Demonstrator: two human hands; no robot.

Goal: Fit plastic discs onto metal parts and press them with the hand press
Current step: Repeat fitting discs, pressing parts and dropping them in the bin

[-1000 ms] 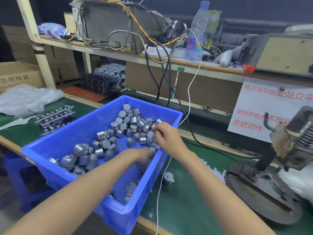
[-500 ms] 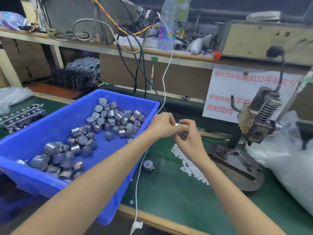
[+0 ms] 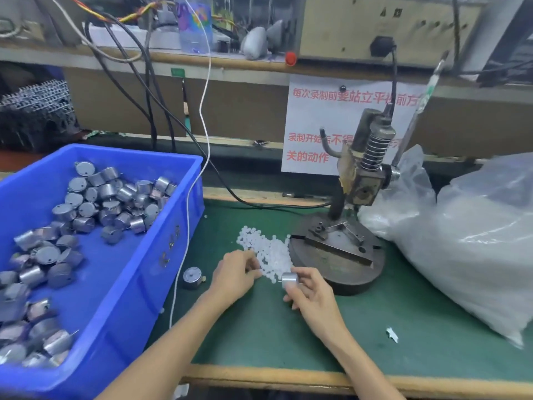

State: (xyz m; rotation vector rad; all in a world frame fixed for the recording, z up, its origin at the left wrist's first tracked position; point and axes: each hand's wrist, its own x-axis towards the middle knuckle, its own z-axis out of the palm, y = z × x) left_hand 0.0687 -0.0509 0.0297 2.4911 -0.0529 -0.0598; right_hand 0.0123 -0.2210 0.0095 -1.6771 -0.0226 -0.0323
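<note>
R grip (image 3: pixel 310 295) pinches one metal part (image 3: pixel 290 280) btwn thumb & fingers, low over the green worktop (image 3: pixel 259 327), at approx 6 o'clock of the white disc pile (image 3: pixel 271 251). L grip (image 3: pixel 236 274) sits at the pile's 8 o'clock edge, fingers curled into the discs; I can't tell if it has one. At 3 o'clock of the pile the hand press (image 3: pixel 360 186), base right against it. Blue bin (image 3: pixel 173 226) w/ binned parts (image 3: pixel 95 203) at 9; a loose part (image 3: pixel 192 277) just beside it. Plastic bag (image 3: pixel 476 241) far at 3.
</note>
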